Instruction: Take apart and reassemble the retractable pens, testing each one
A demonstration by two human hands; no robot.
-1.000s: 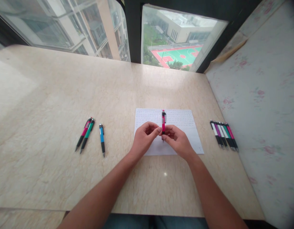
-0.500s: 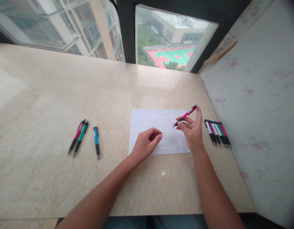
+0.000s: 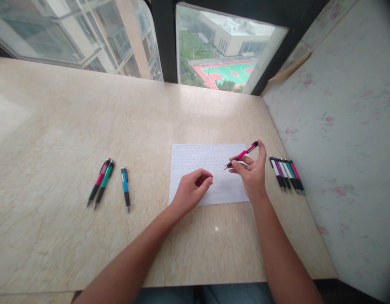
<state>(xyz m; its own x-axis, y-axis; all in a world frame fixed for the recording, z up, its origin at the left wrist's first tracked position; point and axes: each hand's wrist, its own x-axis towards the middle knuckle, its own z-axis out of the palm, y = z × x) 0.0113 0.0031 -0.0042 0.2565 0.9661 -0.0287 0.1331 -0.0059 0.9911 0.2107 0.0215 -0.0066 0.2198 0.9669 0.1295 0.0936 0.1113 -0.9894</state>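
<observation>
My right hand (image 3: 253,177) pinches a pink ballpoint pen (image 3: 242,155) with a black grip. Its metal tip points down-left above the paper, and one finger rests at its black push-button end. Under both hands lies a white sheet of paper (image 3: 182,162); rows of small handwriting fill its upper part, while the lower part is blank. My left hand (image 3: 195,188) rests on the sheet's lower left, fingers curled in toward the thumb, with nothing seen in it.
To the left lie a pink pen (image 3: 99,182), a green pen (image 3: 104,184) and a blue pen (image 3: 125,189). Several pens (image 3: 286,174) sit in a row at the right, near the papered wall (image 3: 343,160). Windows border the far edge of the marble-patterned tabletop (image 3: 55,236).
The pen in my right hand has slid slightly down-left through the fingers, and its push-button end sits lower. My left hand keeps its place on the sheet. The whole view has shifted slightly.
</observation>
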